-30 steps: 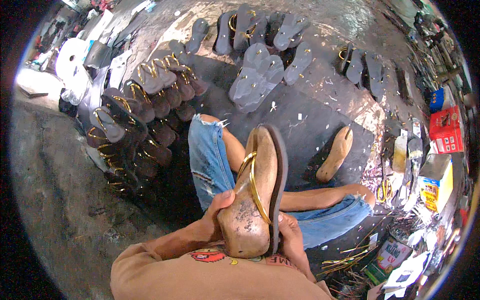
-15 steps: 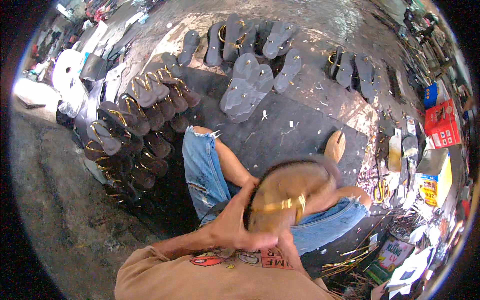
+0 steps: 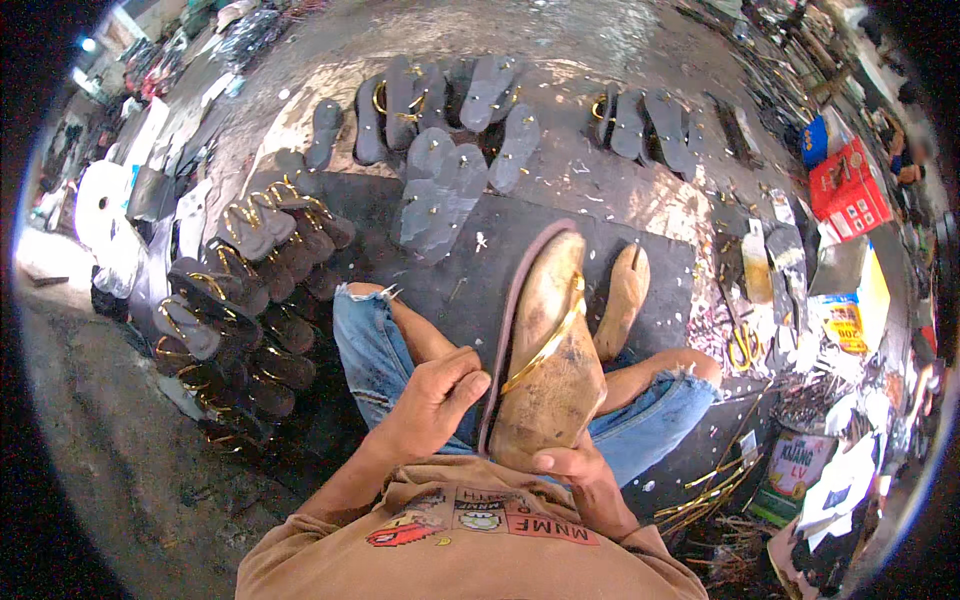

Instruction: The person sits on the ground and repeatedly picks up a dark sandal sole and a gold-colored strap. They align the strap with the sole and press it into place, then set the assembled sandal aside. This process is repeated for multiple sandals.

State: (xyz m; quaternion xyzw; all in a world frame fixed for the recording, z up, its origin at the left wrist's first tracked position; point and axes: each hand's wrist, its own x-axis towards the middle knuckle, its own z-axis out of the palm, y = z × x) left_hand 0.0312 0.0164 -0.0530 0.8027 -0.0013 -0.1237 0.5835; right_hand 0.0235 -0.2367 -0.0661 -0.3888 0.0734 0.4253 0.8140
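Observation:
My right hand (image 3: 578, 466) grips the heel end of a worn wooden foot-shaped last (image 3: 550, 410), thumb on top. A dark sandal sole (image 3: 503, 330) sits along the last's left side, and a gold strap (image 3: 545, 350) crosses the last slantwise. Just left of the sole's edge, my left hand (image 3: 435, 400) is closed with thumb and fingers pressed together; whatever is between them is too small to make out. A second wooden last (image 3: 622, 300), split at the toe, lies beyond my right knee on the black mat (image 3: 360, 230).
Finished sandals with gold straps (image 3: 250, 290) are piled at the left. Dark soles (image 3: 440, 185) lie at the far side. To the right are yellow-handled scissors (image 3: 741, 345), a red box (image 3: 850, 185), a green-and-white tin (image 3: 795, 475) and gold strips (image 3: 705, 490).
The last with the sandal has turned from lying crosswise to toe pointing away. My left hand has let go of it and closed beside the sole. The view has shifted right.

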